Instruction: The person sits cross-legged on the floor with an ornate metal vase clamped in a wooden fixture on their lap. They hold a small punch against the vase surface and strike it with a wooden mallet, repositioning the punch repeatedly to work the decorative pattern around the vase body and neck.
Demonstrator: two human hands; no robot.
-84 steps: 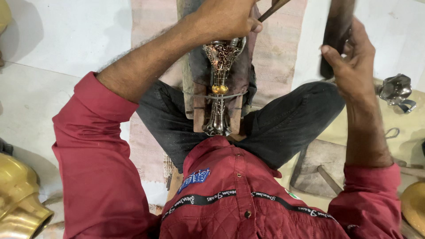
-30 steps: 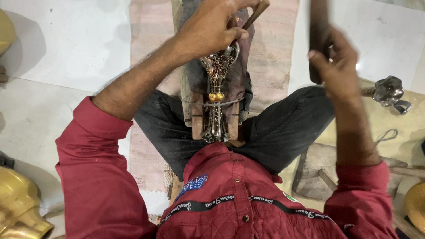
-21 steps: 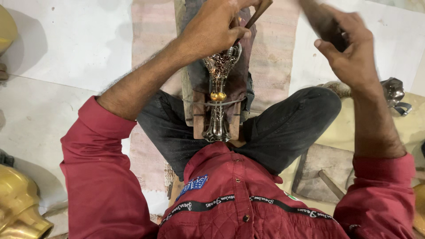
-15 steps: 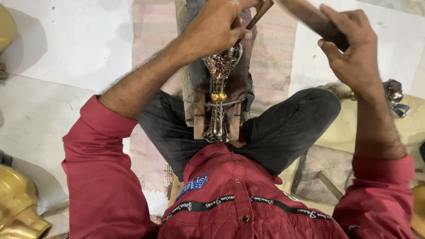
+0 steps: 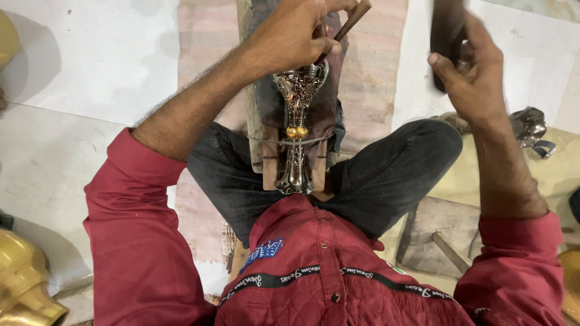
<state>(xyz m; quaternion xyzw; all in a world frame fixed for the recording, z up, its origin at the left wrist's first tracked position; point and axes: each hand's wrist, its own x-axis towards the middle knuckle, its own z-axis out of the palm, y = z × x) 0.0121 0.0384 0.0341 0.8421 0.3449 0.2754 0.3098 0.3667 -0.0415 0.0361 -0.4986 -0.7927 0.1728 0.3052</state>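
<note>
Silver filigree covers the goblet (image 5: 297, 130), which lies along a wooden block (image 5: 269, 163) between the person's knees, its cup pointing away and its foot near the red jacket (image 5: 326, 271). The left hand (image 5: 290, 39) is clenched round a thin chisel (image 5: 350, 17), whose tip seems to meet the cup's rim, though the fingers hide the contact. The right hand (image 5: 474, 78) grips a dark mallet (image 5: 447, 33), raised well above and to the side of the chisel. Judging by this pose, the step in hand is chasing the cup's pattern, between strikes. The next move calls for a short, square blow on the chisel's butt, with the left hand keeping the angle steady so the tip does not skid over the openwork. A cord or band (image 5: 296, 140) crosses the stem by 2 gold beads (image 5: 296, 131), seemingly pinning the piece down. A brass vessel (image 5: 24, 284) stands at the lower left, another metal piece (image 5: 528, 124) lies beyond the right knee, and a stone slab (image 5: 438, 235) with a tool sits beside the right thigh. None of these blocks the swing; the left knuckles sit nearest the blow.
</note>
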